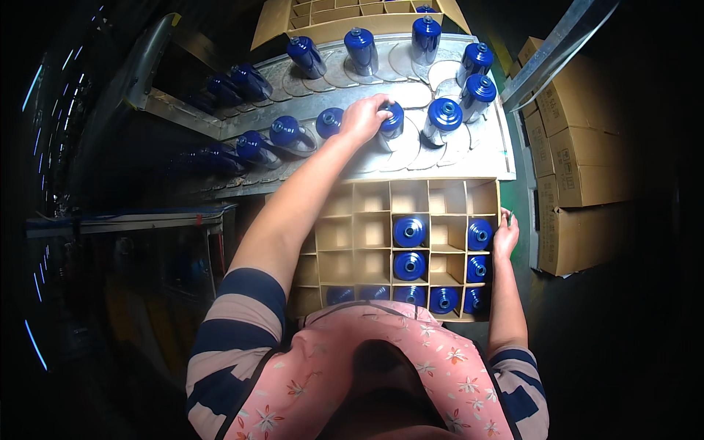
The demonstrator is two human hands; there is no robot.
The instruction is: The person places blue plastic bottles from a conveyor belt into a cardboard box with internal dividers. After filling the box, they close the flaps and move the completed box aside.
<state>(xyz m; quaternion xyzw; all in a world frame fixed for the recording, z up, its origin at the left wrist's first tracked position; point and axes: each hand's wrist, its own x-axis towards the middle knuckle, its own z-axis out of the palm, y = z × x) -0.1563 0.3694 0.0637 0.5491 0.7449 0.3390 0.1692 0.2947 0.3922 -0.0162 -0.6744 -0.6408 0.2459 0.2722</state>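
Note:
My left hand (362, 119) reaches across to the conveyor, its thumb and fingers closed round the top of a blue bottle (392, 126). That bottle stands upright and is partly covered by the hand. Just left of it, another blue bottle (329, 123) is partly behind my wrist. In front of me is a cardboard box (499, 198) split into square cells by dividers, with several blue bottles (409, 231) upright in some cells and others bare. My right hand (506, 236) holds the box's right wall; some of its fingers are hidden.
Two rows of blue bottles ride on the conveyor's overlapping plates (411, 94). Beyond it is a second divided box (271, 26). Stacked closed cartons (579, 169) stand at the right, near a metal post (557, 55). A metal frame (180, 114) is at the left.

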